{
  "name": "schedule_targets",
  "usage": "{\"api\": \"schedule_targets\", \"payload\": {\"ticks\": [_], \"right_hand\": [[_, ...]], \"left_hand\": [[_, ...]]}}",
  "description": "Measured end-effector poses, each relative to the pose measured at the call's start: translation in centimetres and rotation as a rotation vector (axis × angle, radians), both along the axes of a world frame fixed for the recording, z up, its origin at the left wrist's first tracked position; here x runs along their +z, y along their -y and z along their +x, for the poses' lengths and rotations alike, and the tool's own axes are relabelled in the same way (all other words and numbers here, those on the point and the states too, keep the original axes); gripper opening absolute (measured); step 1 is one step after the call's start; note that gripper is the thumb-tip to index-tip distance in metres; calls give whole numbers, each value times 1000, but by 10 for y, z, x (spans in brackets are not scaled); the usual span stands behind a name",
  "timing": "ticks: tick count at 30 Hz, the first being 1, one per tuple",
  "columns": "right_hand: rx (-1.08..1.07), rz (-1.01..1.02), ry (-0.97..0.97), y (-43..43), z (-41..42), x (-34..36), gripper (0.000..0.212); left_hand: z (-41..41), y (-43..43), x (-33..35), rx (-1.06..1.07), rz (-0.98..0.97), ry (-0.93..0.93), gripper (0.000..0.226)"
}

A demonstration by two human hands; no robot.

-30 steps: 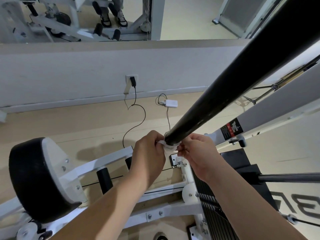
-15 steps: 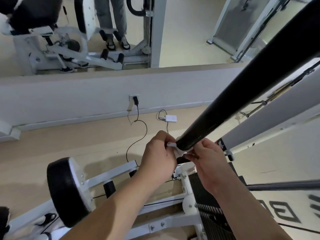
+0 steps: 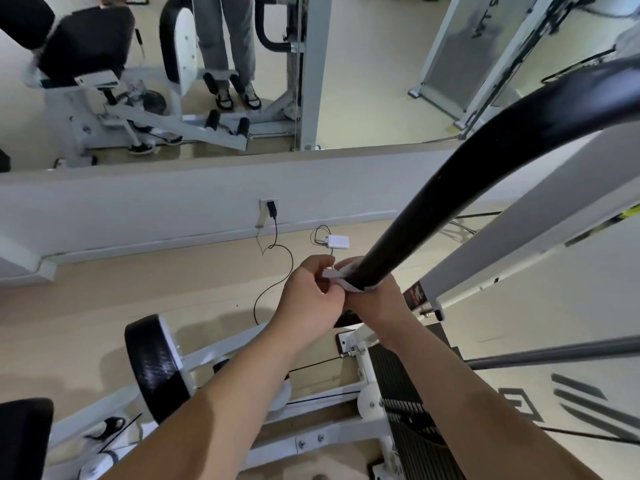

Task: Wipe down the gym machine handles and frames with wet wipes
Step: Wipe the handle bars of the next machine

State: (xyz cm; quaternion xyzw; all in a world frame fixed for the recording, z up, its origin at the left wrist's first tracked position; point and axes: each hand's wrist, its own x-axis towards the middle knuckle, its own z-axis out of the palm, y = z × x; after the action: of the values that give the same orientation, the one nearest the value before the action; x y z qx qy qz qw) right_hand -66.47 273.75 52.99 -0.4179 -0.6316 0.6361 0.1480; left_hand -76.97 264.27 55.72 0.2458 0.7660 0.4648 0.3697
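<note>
Head view looks down on both hands meeting at the lower end of a black bar [image 3: 433,216]. A white wipe [image 3: 346,280] wraps that end — the left hand [image 3: 308,299] pinches one side, the right hand [image 3: 377,303] curls round the other. White machine frame [image 3: 519,223] stands just beside.

A single wide-angle view from the person's head looks steeply down and forward. Both forearms rise from the bottom edge to the hands, the left hand [image 3: 308,299] and right hand [image 3: 377,303], close to the lens at mid-frame. Beyond the hands lie the floor [image 3: 104,289] and a wall mirror [image 3: 363,64]; below them, the white machine frame [image 3: 329,434]. Straight lines bow near the edges.
</note>
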Motion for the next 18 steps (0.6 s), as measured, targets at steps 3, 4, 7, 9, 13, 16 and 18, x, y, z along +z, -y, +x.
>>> {"api": "schedule_targets", "payload": {"ticks": [3, 4, 7, 9, 13, 16, 18], "right_hand": [[-2, -23, -4, -3, -2, -2, 20], [-7, -34, -3, -1, -3, -2, 20], [-61, -75, 24, 5, -6, 0, 18], [-104, -89, 44, 7, -7, 5, 14], [-152, -106, -7, 9, -4, 21, 21], [-114, -47, 1, 9, -1, 29, 18], [-83, -19, 14, 7, 2, 30, 18]], "left_hand": [[-4, -1, 2, -5, -55, -71, 25], [-3, -3, 4, 0, -76, -113, 24], [2, -10, 9, -98, -165, -345, 23], [4, -11, 15, -127, -192, -408, 25], [5, -11, 28, -67, -140, -280, 35], [7, -10, 34, -59, -138, -251, 39], [9, -11, 34, -59, -137, -257, 41]]}}
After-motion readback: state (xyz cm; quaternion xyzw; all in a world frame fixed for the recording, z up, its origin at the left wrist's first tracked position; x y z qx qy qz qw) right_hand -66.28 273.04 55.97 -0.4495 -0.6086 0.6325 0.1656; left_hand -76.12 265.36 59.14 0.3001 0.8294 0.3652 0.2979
